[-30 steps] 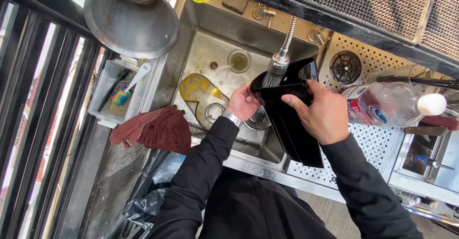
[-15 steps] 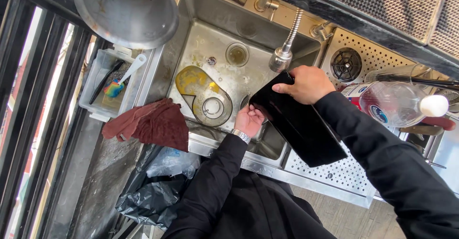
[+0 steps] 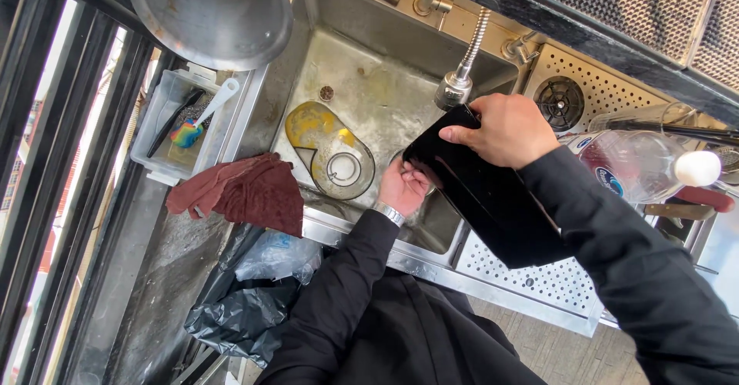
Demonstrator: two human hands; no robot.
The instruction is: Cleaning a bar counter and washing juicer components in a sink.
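**Black tray held under the tap at a steel sink**

At centre frame the right hand grips the upper edge of a glossy black rectangular tray, fingers curled over its rim and closed tight on it. The tray tilts from just below the spray faucet head down toward the lower right, over the sink's front edge. The left hand sits against the tray's lower left corner, fingers bent against it (whether it truly clasps the tray or only touches it cannot be told). A metal watch band shows at that wrist.

In the steel sink, left of the hands, lies a clear lid with yellow residue. A dark red cloth lies draped at the sink's left edge. A large metal bowl fills the upper left, with a clear plastic bin below it. At the right edge lies a plastic water bottle.
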